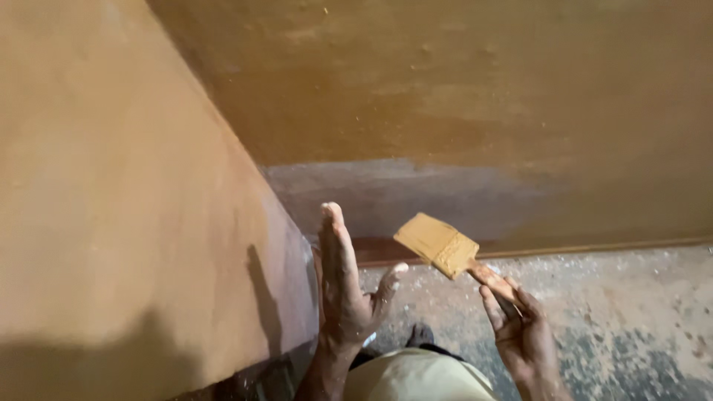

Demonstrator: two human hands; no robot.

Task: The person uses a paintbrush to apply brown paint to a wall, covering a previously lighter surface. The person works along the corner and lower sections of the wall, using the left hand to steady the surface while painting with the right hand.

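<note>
Coating the flat brush, ochre paint covers its bristles.

My cream trouser leg shows at the bottom, above a dusty grey concrete floor speckled with pale debris and paint flecks.

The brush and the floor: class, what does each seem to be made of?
Brush: a flat head of bristles, seemingly coated in tan paint the colour of the wall; its handle material is hidden in the right hand. Floor: probably bare concrete, grey, rough, matt and speckled.
</note>
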